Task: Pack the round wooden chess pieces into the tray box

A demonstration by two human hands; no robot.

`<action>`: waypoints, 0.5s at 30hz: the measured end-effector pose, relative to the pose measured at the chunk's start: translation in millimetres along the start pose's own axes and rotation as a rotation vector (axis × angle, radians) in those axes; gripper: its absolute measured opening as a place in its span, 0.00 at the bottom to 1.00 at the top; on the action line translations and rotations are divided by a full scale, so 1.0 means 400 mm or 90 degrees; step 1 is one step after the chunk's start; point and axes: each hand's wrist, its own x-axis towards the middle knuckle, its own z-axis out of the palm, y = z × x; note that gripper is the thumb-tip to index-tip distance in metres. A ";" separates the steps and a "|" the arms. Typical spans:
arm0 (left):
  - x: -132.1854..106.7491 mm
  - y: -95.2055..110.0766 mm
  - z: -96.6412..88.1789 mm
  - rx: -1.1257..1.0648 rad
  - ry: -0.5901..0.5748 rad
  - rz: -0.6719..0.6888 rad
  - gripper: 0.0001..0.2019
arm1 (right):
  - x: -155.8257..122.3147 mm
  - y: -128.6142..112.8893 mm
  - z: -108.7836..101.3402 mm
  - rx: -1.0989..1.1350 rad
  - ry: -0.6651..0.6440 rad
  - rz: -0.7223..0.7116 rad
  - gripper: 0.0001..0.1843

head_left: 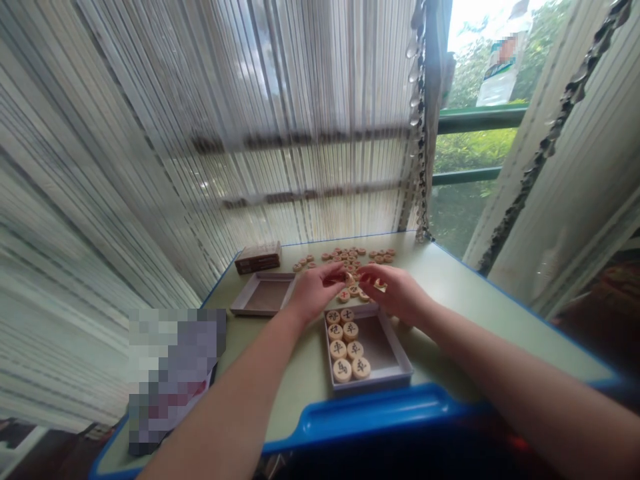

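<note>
The left hand (315, 290) and right hand (395, 293) were narrowly pinched, any grip unclear, just beyond a shallow grey rectangular tray (367, 385), inside which eight round pale-wooden xiangqi pieces (355, 350) were set, with many more pieces (345, 255) left beyond it.

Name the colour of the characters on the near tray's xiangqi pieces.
Black characters on pale wood; head view.

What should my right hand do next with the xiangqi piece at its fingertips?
Probably set that xiangqi piece down in the near tray, beside the two columns of black-character pieces: that tray's right side is bare and lies just below your right hand. Check first that its character is black; it is hidden from this view.
</note>
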 end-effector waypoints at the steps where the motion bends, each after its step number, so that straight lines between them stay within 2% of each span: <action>1: -0.003 0.006 0.004 -0.013 -0.008 -0.007 0.24 | 0.000 0.000 0.001 0.002 0.001 -0.009 0.11; 4: -0.013 0.024 0.016 -0.049 -0.024 -0.034 0.23 | -0.001 0.000 0.004 0.014 -0.006 -0.037 0.12; 9: -0.020 0.033 0.027 -0.079 -0.048 -0.050 0.24 | -0.001 0.004 0.002 0.042 -0.020 -0.026 0.10; 15: -0.017 0.022 0.032 -0.026 0.021 0.030 0.18 | 0.001 0.006 -0.005 0.030 -0.016 0.007 0.10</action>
